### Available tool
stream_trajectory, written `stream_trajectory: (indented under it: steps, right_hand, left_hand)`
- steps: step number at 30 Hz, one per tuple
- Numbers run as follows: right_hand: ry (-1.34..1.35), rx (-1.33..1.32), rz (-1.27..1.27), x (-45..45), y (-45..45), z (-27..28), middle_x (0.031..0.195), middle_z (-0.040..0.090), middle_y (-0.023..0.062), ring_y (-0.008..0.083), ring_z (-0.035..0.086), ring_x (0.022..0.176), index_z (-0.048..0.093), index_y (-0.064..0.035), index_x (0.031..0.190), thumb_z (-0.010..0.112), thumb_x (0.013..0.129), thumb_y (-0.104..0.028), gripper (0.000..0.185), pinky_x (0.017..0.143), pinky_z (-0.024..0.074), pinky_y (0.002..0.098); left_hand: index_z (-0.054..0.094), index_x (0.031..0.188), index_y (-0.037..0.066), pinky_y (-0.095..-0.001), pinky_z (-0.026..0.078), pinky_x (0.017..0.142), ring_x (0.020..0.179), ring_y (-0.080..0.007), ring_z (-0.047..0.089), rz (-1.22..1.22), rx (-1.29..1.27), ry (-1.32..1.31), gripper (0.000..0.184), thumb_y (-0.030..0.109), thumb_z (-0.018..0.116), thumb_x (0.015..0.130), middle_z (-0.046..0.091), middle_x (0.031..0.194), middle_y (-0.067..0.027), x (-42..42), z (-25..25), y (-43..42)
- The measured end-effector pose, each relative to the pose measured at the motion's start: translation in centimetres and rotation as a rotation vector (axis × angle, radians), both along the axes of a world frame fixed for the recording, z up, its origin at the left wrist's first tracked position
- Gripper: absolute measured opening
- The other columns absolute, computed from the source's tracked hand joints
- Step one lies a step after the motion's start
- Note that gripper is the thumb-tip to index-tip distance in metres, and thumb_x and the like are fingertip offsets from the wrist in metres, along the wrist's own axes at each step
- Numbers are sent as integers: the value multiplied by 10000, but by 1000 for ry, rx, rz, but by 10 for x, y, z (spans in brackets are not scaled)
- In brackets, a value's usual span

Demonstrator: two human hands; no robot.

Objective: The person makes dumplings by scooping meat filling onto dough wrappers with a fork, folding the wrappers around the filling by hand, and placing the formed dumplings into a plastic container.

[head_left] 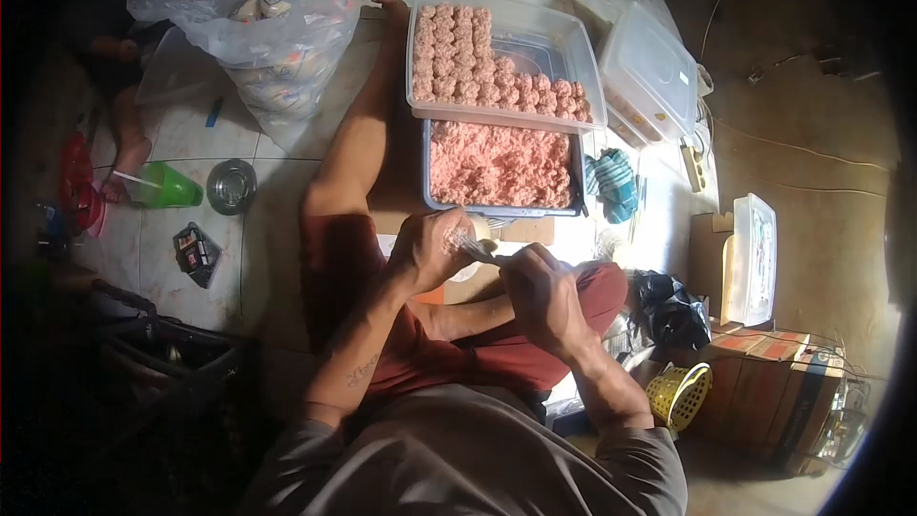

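My right hand (540, 291) is closed around the handle of a metal fork (476, 250), whose head points left. My left hand (435, 244) is curled up against the fork's head, with a bit of pink, crumbly dough-like mixture showing in its fingers. Just beyond both hands sits a blue-grey tub (427, 172) filled with the same pink mixture (501, 167). A clear plastic box (592, 62) rests at the tub's far edge. Rows of rough pink balls (458, 57) fill its left side and its near side.
A lidded clear box (651, 72) stands at the right, near a teal checked cloth (614, 183). To the left are a plastic bag of packets (277, 57), a green cup (172, 186) and a glass ashtray-like dish (232, 186). A yellow basket (678, 397) stands at lower right, beside cardboard boxes (764, 392).
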State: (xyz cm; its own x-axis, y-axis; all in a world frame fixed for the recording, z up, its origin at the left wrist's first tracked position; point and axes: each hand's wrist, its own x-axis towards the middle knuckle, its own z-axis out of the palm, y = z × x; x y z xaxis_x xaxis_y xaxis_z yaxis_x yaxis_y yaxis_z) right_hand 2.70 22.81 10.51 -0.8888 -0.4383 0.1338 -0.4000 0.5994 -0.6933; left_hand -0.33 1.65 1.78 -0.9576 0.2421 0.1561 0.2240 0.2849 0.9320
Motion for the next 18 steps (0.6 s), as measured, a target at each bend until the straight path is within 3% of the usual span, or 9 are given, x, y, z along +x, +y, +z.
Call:
stream_trajectory:
  steps: [5,7,10,11,12,13,14,17,18]
  right_hand:
    - [-138,-82,-214,0,-9,-10,887,603,192,358,617,764,653,24,1063,623,897,36,169,672,492,416]
    - [-63,-101,-38,-6,-14,-13,879,602,183,334,605,720,640,23,994,617,900,54,102,650,485,394]
    - [-18,-223,-129,-3,-9,-2,880,599,201,375,611,744,639,25,987,622,897,49,95,658,492,406]
    - [16,-223,-170,-3,-11,-4,837,601,182,344,617,712,627,9,941,642,883,47,71,639,492,395]
    - [48,-220,-209,-1,-12,-7,794,603,164,314,623,681,615,-6,895,662,870,46,74,620,492,383]
    - [82,-144,-21,-9,-12,-15,792,607,158,297,627,677,603,2,900,652,881,41,66,606,490,365]
    - [66,-159,-63,-10,-14,-19,784,600,158,295,617,662,602,4,903,648,888,37,59,597,484,365]
    - [98,-144,-268,-38,6,-33,769,578,161,293,593,633,606,6,922,626,906,32,37,580,469,365]
    - [201,-86,-288,-55,12,-25,775,603,161,313,606,637,612,5,929,643,915,-3,35,583,471,377]
  left_hand:
    - [624,858,23,-396,511,600,652,-310,672,92,-45,-151,378,354,806,855,654,697,-147,0,1,-2]
    - [630,876,13,-357,505,605,646,-251,657,152,-104,-54,335,273,836,828,652,716,-132,-2,5,3]
    - [654,928,9,-312,507,671,699,-202,624,0,364,-12,314,147,879,758,649,788,-103,-2,4,-18]
    - [654,928,9,-312,507,671,699,-202,624,-14,358,-10,314,147,879,758,649,788,-103,-6,2,-21]
    - [649,938,10,-321,510,678,691,-217,624,-31,169,-14,347,177,889,751,650,781,-97,-10,2,-22]
    - [644,949,11,-330,514,685,683,-231,623,-43,-18,-15,382,208,900,744,651,774,-91,-13,0,-22]
    - [606,1022,25,-362,517,691,720,-251,627,1,-172,160,497,272,919,726,656,829,-103,-16,-14,-19]
    - [558,1129,35,-383,522,730,822,-238,632,140,-14,22,613,330,917,729,648,922,-123,-10,-21,-16]
    - [524,1235,32,-351,526,790,930,-202,620,15,-113,-180,702,387,897,758,630,1014,-119,-11,-23,-27]
